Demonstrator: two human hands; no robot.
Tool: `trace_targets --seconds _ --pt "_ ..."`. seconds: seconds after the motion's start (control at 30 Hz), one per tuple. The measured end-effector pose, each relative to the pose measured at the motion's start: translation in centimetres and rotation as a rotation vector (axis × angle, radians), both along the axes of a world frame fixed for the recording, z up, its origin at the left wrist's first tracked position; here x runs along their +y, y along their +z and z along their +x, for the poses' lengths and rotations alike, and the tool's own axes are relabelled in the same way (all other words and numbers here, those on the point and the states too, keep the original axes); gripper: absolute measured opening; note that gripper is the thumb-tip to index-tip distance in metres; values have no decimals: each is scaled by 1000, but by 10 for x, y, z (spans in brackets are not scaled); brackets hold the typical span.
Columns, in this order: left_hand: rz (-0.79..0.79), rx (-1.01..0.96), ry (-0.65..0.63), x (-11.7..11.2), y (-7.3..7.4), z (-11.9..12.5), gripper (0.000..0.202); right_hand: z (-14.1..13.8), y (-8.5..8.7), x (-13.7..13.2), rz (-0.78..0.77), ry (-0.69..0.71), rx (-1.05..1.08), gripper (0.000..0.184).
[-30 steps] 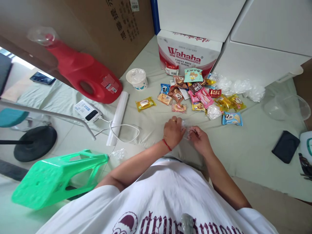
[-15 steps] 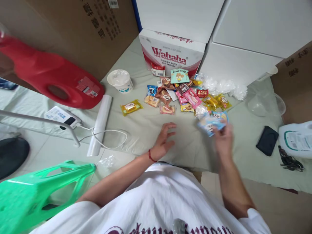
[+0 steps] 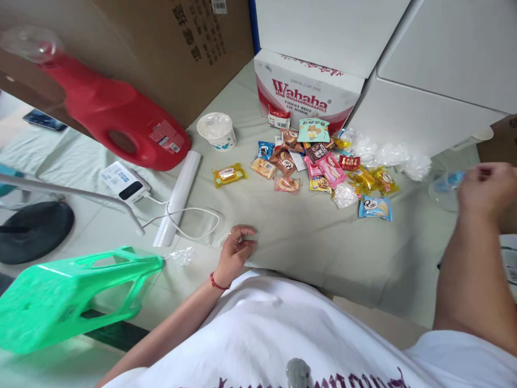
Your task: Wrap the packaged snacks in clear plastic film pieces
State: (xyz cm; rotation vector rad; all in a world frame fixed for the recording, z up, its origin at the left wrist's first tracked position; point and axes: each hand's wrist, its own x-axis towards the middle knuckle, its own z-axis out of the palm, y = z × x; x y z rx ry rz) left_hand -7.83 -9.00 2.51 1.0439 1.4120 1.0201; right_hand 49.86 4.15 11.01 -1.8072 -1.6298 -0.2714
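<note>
My right hand (image 3: 487,194) is at the far right, fingers curled, over a transparent plastic tub (image 3: 440,200). A light blue snack packet (image 3: 450,181) shows at its left side, within the tub's outline; the fingertips' grip on it is partly hidden. My left hand (image 3: 237,250), with a red cord at the wrist, rests near my shirt at the table's front edge, fingers loosely bent and apart, holding nothing. Between the hands lies a pile of small wrapped snacks (image 3: 319,153). A blue-wrapped snack (image 3: 375,208) lies at its near right, and a yellow-wrapped snack (image 3: 229,174) lies apart on the left.
A white paper cup (image 3: 222,141) stands left of the pile, before a red jug (image 3: 133,129). A white roll (image 3: 177,199), a cable and a white device (image 3: 125,182) lie farther left. Behind is a Wahaha carton (image 3: 307,89). A green stool (image 3: 81,296) is at lower left.
My right hand has carried the light blue snack packet rightward from the pile to the transparent tub. My left hand has drawn back left and nearer my body. The view has shifted.
</note>
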Motion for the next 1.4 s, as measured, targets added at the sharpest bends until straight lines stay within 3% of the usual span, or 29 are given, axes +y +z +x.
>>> trace_targets --seconds 0.03,0.1,0.13,0.2,0.27,0.37,0.5,0.6,0.7,0.77,0.9,1.03,1.2,1.4 --pt "-8 13 -10 1 2 1 24 -26 -11 -3 -31 55 -18 26" --pt "-8 27 -59 4 5 2 21 -81 -35 -7 -243 441 -83 22" --pt "4 31 -84 5 7 3 19 -106 -47 -9 -342 546 -115 24" --pt "39 28 -116 9 11 8 17 -147 -67 -14 -398 529 -60 17" --pt "38 -8 -140 14 16 16 15 -176 -78 -24 -320 426 88 11" --pt "-88 -153 -167 23 22 36 28 -217 -82 -51 -206 398 323 16" --pt "-229 -338 -218 41 22 68 57 -280 -82 -95 -305 547 534 15" --pt "-224 -436 -204 49 15 79 58 -315 -89 -115 -363 480 869 17" --pt "-258 -588 -171 49 9 78 61 -326 -96 -122 -406 315 1314 30" --pt "-278 -637 -155 47 7 73 61 -323 -96 -124 -419 260 1479 38" --pt "-159 -513 -157 43 7 66 57 -315 -85 -123 -401 265 1353 41" --pt "-20 -378 -293 37 9 70 51 -328 -76 -114 -635 401 1172 44" --pt "-84 -309 -187 36 6 72 55 -345 -75 -106 -649 479 1072 34" --pt "-97 -413 -187 47 7 53 58 -306 -62 -100 -616 314 1353 39"
